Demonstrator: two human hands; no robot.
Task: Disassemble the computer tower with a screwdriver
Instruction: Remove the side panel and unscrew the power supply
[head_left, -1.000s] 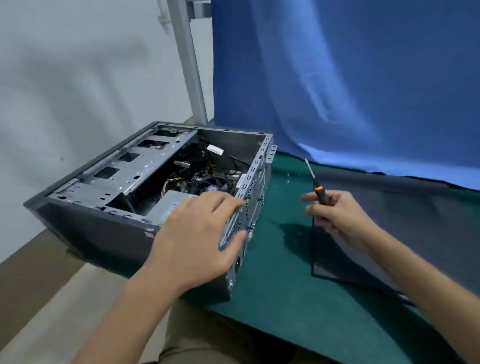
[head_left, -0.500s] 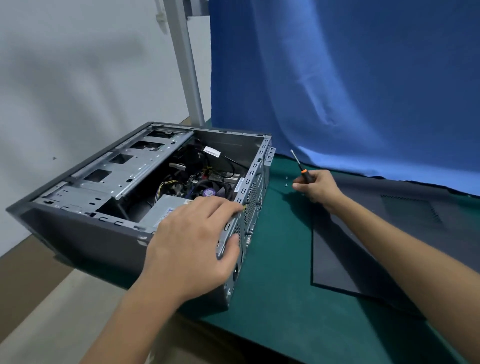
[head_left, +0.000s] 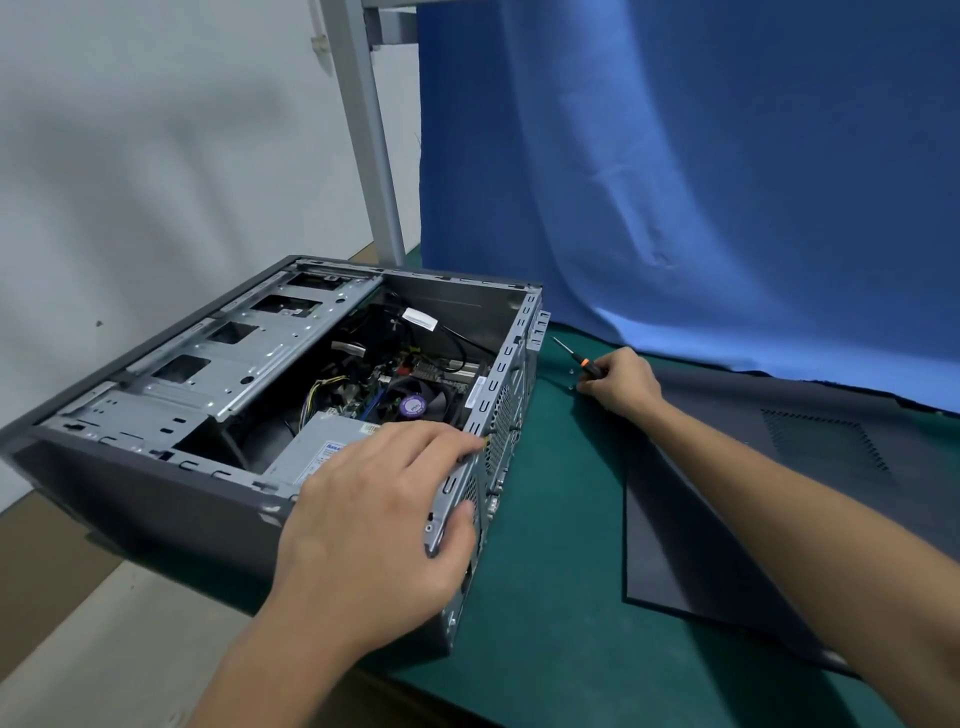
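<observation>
**setting screws aside, rear panel next**

the computer tower (head_left: 156, 499) lies on its side under the left hand (head_left: 374, 519), its open face turned up. the left hand clamps the rear edge, with the fingers draped over the top and the thumb pressed on the perforated back wall. the right hand (head_left: 621, 384) is curled round the screwdriver (head_left: 584, 364), low over the green mat (head_left: 545, 571). its fingertips are just beside two small screws (head_left: 571, 372).

the side panel (head_left: 753, 519) is already off and lies flat under the right forearm, so the step in hand looks like parking loose screws. the next move probably calls for bringing the tip back to the rear wall by the left thumb, with the left hand bracing the case.

inside the case, the power supply (head_left: 322, 447) sits beneath the left fingers. the cooler fan (head_left: 413, 402) is just beyond the fingertips, with cables around it. the drive cage (head_left: 208, 364) spans the far side of the case from the left hand.
</observation>
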